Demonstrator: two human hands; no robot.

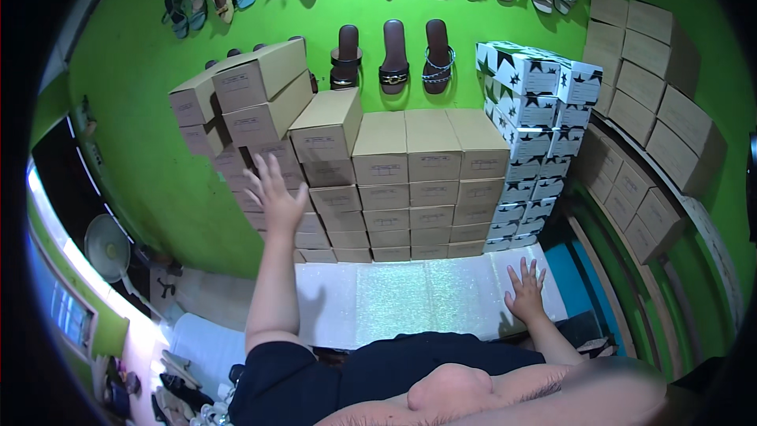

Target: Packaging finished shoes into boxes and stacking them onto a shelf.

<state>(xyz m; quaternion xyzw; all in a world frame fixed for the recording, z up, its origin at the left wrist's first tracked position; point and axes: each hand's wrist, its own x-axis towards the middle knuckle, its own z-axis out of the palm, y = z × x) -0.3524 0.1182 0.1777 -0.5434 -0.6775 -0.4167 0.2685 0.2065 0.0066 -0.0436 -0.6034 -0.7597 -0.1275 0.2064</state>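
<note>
My left hand [274, 195] is raised with fingers spread in front of the left stacks of brown shoe boxes [323, 138]. It holds nothing; whether it touches a box I cannot tell. At the right, my right hand [526, 292] lies with fingers spread on the white, plastic-covered table [394, 292]. Against the green wall stand the brown boxes in several columns, taller toward the left. A double stack of white boxes with black stars [528, 110] rises just beyond my right hand.
Sandals and shoes [394, 59] hang on the green wall above the boxes. More brown boxes [670, 122] fill a shelf at the right. A round fan [108, 248] stands at the left, near a white cylindrical container [206, 343]. Footwear [181, 390] lies at the lower left.
</note>
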